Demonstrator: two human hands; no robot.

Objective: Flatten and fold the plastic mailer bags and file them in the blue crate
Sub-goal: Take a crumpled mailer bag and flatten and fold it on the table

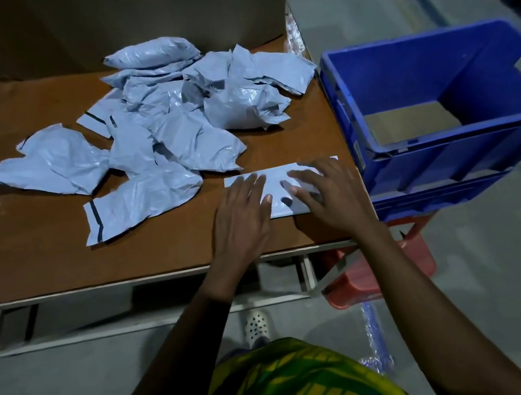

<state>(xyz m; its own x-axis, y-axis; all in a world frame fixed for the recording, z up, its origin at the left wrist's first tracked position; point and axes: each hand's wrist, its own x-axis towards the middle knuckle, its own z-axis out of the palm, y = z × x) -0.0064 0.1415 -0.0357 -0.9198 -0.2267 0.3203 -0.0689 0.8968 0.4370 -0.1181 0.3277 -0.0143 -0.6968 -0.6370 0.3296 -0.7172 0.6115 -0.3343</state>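
Pressing down with both hands: my left hand [241,214] and right hand [324,193] lie side by side, fingers straight and spread, flat on one folded mailer bag [278,176] on the counter [36,254], gripping nothing. Crumpled mailer bags [168,116] are heaped beyond and left of the left hand. The blue crate [404,74] stands just right of the right hand.

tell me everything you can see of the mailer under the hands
The mailer is pale grey-blue plastic, pressed flat into a smooth oblong, unlike the crumpled pile behind it. It lies on the brown table near its front right corner, beside the blue crate. Left hand and right hand rest on it, fingers spread straight.
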